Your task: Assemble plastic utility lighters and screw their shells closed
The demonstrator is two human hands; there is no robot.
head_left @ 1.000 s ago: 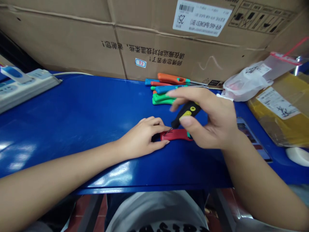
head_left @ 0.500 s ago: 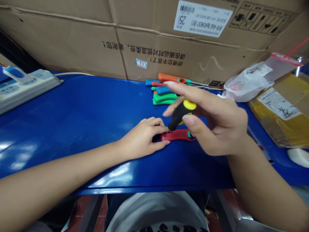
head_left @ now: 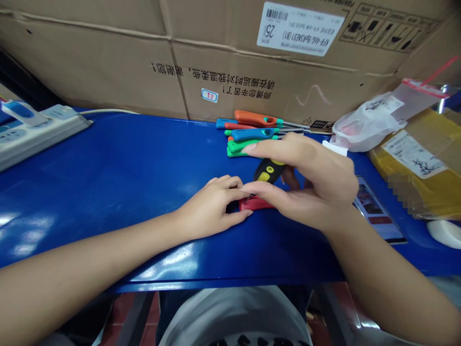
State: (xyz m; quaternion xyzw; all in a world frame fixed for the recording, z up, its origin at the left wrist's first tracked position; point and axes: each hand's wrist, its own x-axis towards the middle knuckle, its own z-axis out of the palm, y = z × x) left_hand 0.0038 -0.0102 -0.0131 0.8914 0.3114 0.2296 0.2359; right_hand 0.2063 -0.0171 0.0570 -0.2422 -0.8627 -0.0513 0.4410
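A small red tool handle (head_left: 254, 203) lies flat on the blue table (head_left: 126, 168), mostly covered by fingers. My left hand (head_left: 212, 206) pinches its left end and holds it down. My right hand (head_left: 306, 178) grips a black and yellow screwdriver (head_left: 267, 170), whose tip points down-left at the red handle beside my left fingertips. The thumb of my right hand lies across the red handle.
A pile of orange, blue, green and red handled tools (head_left: 250, 132) lies behind, against a big cardboard box (head_left: 180, 57). A white power strip (head_left: 32, 129) is at the left. A plastic bag (head_left: 370, 122), a yellow parcel (head_left: 425, 168) and a phone (head_left: 374, 209) sit at the right.
My right hand has tilted and lowered the screwdriver, and its thumb now covers most of the red handle. My left hand has stayed in place.
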